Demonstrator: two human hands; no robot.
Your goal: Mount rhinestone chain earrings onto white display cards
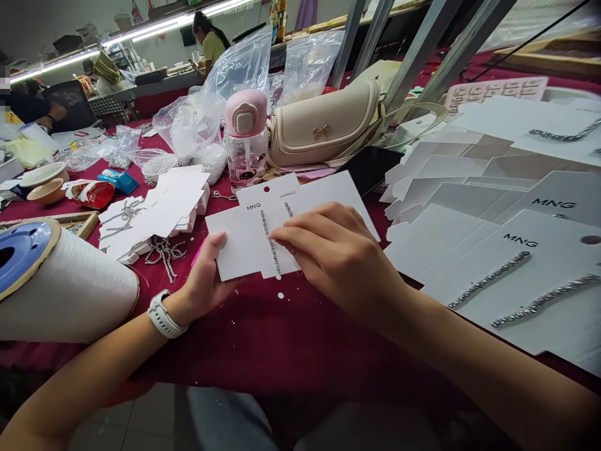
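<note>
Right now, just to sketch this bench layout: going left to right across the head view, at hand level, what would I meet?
Thread spool → wristwatch → left hand → right hand → MNG cards

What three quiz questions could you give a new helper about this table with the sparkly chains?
1. Which wrist wears the white watch, left or right?
2. True or false: the right hand is touching the spool of white thread.
3. Fill the gap: the white earring card held by the left hand is printed with the letters ___.

Key: 1. Left. 2. False. 3. MNG.
</note>
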